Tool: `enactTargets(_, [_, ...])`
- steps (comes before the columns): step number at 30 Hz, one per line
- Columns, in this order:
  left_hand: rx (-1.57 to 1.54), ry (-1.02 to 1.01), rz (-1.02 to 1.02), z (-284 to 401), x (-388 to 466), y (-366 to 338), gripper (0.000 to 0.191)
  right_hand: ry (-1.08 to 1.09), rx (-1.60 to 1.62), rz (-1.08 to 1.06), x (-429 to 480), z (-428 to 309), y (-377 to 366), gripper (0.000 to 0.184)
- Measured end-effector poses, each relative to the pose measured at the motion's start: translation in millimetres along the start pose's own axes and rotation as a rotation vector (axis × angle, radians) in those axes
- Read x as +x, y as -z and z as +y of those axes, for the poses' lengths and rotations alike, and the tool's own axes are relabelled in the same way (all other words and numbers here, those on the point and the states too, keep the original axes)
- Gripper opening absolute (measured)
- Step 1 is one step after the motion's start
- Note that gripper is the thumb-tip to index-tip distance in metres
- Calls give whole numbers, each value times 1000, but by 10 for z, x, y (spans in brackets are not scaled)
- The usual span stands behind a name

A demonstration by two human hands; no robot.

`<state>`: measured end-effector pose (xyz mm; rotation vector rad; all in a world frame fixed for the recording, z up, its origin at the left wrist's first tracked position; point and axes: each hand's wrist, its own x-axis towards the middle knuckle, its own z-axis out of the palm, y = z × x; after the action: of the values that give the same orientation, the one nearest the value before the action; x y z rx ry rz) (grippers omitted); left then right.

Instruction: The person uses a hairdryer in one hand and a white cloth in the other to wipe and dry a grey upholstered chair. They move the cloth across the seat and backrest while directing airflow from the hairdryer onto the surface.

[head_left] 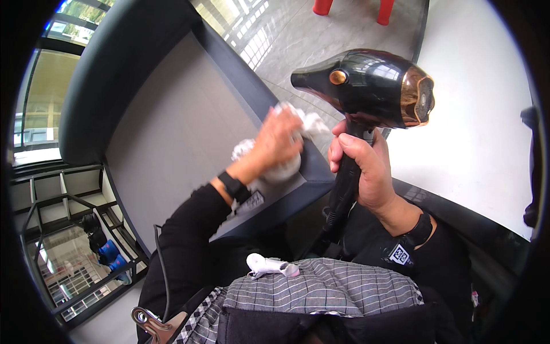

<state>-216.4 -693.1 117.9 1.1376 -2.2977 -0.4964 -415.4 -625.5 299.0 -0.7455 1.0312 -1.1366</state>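
Note:
My right hand [365,163] grips the handle of a glossy black hair dryer [369,86] with copper-coloured trim, its nozzle pointing left. The dryer's black handle [346,185] runs down to a cord sleeve. My left hand [277,139] is blurred, its fingers curled around a white cloth [316,124] that juts out past the fingertips. Beneath that hand a white bundle [283,172] lies on the grey seat [176,116], and more white fabric [242,148] shows beside the wrist. On my checked apron [343,284] rests a small crumpled white fabric piece [270,265].
The seat's dark padded backrest [124,73] rises at left. A white tabletop [459,107] stands at right. Red stool legs [321,6] stand on the tiled floor [292,47]. A metal bulldog clip [157,324] and a black-framed rack [77,253] are at lower left.

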Motion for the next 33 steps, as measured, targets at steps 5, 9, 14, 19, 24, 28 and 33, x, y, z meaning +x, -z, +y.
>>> enactTargets(5, [-30, -115, -161, 70, 150, -36, 29, -25, 66, 92, -13, 8, 39, 26])
enactTargets(9, [492, 309, -496, -787, 1031, 230, 39, -44, 147, 114, -37, -25, 59, 28])
enactTargets(14, [671, 577, -184, -1604, 1627, 690, 45, -148, 134, 76, -54, -82, 39, 27])
enactTargets(19, [691, 489, -333, -1530, 1711, 582, 40, -86, 34, 19, 10, -91, 48, 29])
enactTargets(24, [570, 192, -642, -871, 1416, 159, 32, 9, 110, 104, 49, -81, 98, 28])
enactTargets(28, [97, 104, -827, 19, 872, -438, 36, 15, 176, 183, 33, -95, 118, 27])
enactTargets(33, [-369, 123, -744, 129, 657, -396, 42, -2, 184, 167, 1, -126, 99, 27])
